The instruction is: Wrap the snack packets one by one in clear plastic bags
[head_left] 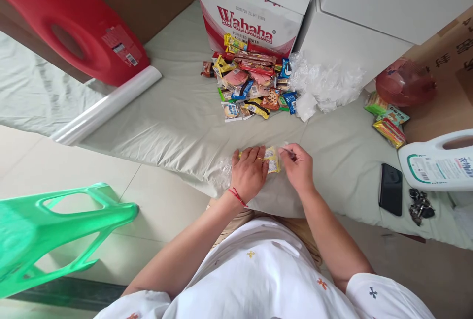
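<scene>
My left hand lies flat, fingers extended, over one yellow packet near the front edge of the cloth; my right hand pinches clear plastic beside it. Beyond: one snack heap, overlapping, uncountable; one Wahaha carton behind.

head view | from above the white shirt | facing forward, steeply down | near the pale sheet

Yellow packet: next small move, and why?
Probably draw the right hand gently outward, left hand down: the left lies flat across the yellow packet, bracing it, while the right's fingertips are pinched on what looks like clear film beside it.
</scene>
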The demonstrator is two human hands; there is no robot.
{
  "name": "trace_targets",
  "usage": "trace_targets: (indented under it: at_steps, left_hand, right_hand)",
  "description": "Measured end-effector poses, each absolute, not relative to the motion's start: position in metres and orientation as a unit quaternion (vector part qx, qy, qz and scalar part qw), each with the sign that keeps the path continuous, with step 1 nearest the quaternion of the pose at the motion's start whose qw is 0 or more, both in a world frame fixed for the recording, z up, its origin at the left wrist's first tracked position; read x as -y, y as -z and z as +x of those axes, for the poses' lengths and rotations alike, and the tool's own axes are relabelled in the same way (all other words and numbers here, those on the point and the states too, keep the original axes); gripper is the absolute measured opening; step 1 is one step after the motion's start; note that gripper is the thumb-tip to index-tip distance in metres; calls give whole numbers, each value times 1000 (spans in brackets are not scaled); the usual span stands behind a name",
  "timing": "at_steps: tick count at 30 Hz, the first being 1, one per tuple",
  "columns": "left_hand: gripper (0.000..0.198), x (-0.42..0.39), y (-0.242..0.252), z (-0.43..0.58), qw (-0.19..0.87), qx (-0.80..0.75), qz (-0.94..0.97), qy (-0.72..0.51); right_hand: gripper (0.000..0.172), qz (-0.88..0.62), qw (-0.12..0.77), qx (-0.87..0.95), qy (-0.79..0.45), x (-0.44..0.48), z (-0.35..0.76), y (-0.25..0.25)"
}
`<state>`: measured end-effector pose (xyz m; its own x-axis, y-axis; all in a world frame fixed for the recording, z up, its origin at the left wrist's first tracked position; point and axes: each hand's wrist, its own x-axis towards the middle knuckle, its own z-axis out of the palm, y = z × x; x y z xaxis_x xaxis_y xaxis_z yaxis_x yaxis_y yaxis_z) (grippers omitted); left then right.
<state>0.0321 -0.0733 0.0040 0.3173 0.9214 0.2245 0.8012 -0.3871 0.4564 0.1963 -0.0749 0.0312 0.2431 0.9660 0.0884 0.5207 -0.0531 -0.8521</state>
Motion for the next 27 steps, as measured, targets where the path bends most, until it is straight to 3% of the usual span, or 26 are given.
trace_targets:
  at_steps: [6, 11, 15, 19, 22, 24, 27]
  left_hand:
    - [48, 72, -1, 30, 208, -540, 784, -224]
    - [65, 61, 4, 6, 364, -459, 762, -276]
    - [65, 57, 1, -10, 471, -391, 698, -371]
    - [46, 59, -5, -5, 421, -392, 733, -362]
    - [47, 58, -4, 2, 363, -441, 748, -338]
    - [44, 57, 1, 4, 339, -444, 760, -332]
    - [38, 55, 9, 3, 311, -422, 784, -333]
  right_hand:
    - [26, -631, 315, 694, -147, 90, 153, -23]
    - [42, -566, 303, 757, -125, 106, 154, -17]
    - [51, -568, 202, 795, -65, 118, 147, -17]
    - [59, -579, 130, 804, -38, 134, 139, -8]
    - [66, -551, 126, 822, -73, 148, 144, -3]
    - [63, -514, 163, 833, -122, 154, 152, -7]
    - [39, -490, 288, 803, -177, 152, 168, -21]
